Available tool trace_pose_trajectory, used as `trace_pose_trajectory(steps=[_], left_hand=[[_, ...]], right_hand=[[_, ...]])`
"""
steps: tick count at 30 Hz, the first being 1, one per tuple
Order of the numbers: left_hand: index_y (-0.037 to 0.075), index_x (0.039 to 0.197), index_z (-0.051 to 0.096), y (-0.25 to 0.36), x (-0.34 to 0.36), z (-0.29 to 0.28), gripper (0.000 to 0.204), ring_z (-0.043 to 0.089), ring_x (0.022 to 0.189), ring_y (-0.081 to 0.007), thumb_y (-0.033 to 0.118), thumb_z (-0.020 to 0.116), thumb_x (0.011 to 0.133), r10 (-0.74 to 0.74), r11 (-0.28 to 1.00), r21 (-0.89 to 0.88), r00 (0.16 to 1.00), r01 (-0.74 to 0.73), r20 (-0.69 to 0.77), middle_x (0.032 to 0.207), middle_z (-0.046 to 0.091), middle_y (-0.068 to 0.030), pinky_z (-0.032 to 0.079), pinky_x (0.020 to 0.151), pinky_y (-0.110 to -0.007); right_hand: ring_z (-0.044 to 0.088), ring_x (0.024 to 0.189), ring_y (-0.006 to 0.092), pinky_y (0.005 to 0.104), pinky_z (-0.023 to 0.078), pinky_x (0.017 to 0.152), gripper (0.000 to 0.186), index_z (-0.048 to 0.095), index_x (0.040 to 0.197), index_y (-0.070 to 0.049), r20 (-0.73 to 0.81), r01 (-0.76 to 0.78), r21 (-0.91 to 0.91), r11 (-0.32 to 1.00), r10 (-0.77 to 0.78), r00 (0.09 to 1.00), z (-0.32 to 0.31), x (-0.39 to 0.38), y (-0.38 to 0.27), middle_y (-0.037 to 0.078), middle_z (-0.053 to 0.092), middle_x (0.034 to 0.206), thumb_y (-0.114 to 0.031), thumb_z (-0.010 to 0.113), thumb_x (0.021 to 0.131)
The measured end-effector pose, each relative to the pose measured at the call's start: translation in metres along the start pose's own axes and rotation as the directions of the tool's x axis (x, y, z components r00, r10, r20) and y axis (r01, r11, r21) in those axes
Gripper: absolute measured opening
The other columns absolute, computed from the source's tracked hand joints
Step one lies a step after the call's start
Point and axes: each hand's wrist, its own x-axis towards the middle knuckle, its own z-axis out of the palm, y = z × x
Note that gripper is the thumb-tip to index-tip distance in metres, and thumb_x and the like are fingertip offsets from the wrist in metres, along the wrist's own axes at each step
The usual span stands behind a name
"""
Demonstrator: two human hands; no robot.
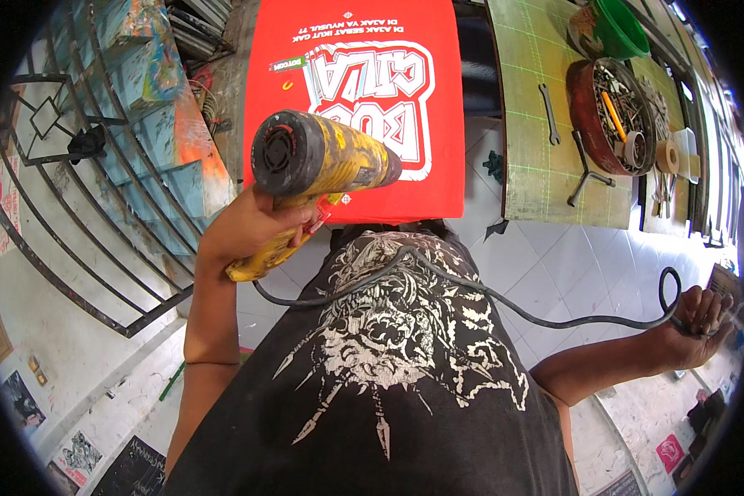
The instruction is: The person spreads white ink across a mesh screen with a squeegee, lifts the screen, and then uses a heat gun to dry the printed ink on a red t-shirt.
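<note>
My left hand (260,223) is closed around the handle of a yellow and black heat gun (331,157), its nozzle pointing right. The gun is above a red fabric panel (355,198) printed with white lettering, which lies stretched flat in front of me. A black power cord (537,318) runs from the gun's handle across my shirt to the right. Out at the far right, my right hand (694,331) is closed on that cord, which loops up just beside the fingers. A small green label (288,64) lies on the red fabric.
On the right stands a green-topped table (537,182) with a wrench (548,114), a three-armed socket wrench (587,172), a round tin of small metal parts (587,116), a tape roll (667,156) and a green bucket (624,29). A black metal rack (140,318) curves along the left.
</note>
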Motion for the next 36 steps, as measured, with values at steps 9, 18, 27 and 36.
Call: trace_pose_trajectory(steps=[9, 18, 27, 36], left_hand=[[-0.001, 0.108, 0.056, 0.008, -0.003, 0.009, 0.025, 0.059, 0.067, -0.0124, 0.009, 0.064, 0.086, -0.003, 0.998, 0.057, 1.0, 0.004, -0.015, 0.085, 0.061, -0.0061, 0.049, 0.06, -0.027], [-0.001, 0.107, 0.055, 0.012, -0.003, 0.022, 0.025, 0.059, 0.065, -0.0121, 0.007, 0.063, 0.085, -0.051, 0.998, 0.02, 0.998, 0.052, -0.04, 0.084, 0.061, -0.0064, 0.047, 0.059, -0.027], [-0.002, 0.109, 0.054, 0.006, -0.005, 0.025, 0.024, 0.058, 0.064, -0.0129, 0.004, 0.06, 0.086, -0.01, 1.0, 0.008, 0.992, 0.012, -0.129, 0.084, 0.061, -0.0063, 0.047, 0.063, -0.028], [-0.001, 0.107, 0.054, 0.015, -0.012, 0.025, 0.024, 0.058, 0.065, -0.0131, 0.003, 0.06, 0.085, -0.031, 0.999, 0.0, 0.99, 0.032, -0.14, 0.085, 0.061, -0.007, 0.046, 0.063, -0.028]], right_hand=[[0.029, 0.043, 0.008, 0.0244, 0.024, 0.044, 0.018, 0.048, 0.091, 0.003, -0.039, 0.055, -0.019, 0.998, -0.055, 0.998, 0.001, 0.005, 0.009, 0.002, 0.04, 0.059, -0.015, 0.051, 0.09], [0.032, 0.043, 0.0088, 0.024, 0.026, 0.043, 0.022, 0.05, 0.095, 0.006, -0.047, 0.078, -0.045, 0.996, -0.08, 0.996, -0.01, 0.014, 0.013, 0.004, 0.042, 0.061, -0.015, 0.051, 0.09], [0.025, 0.045, 0.0089, 0.026, 0.022, 0.047, 0.023, 0.046, 0.09, 0.009, -0.222, 0.124, -0.306, 0.944, -0.197, 0.955, 0.001, 0.02, 0.029, 0.005, 0.036, 0.061, -0.014, 0.048, 0.091], [0.026, 0.047, 0.0119, 0.0258, 0.026, 0.048, 0.035, 0.049, 0.096, 0.02, -0.193, 0.15, -0.333, 0.931, -0.223, 0.955, -0.024, 0.03, 0.027, 0.009, 0.039, 0.061, -0.014, 0.046, 0.092]])
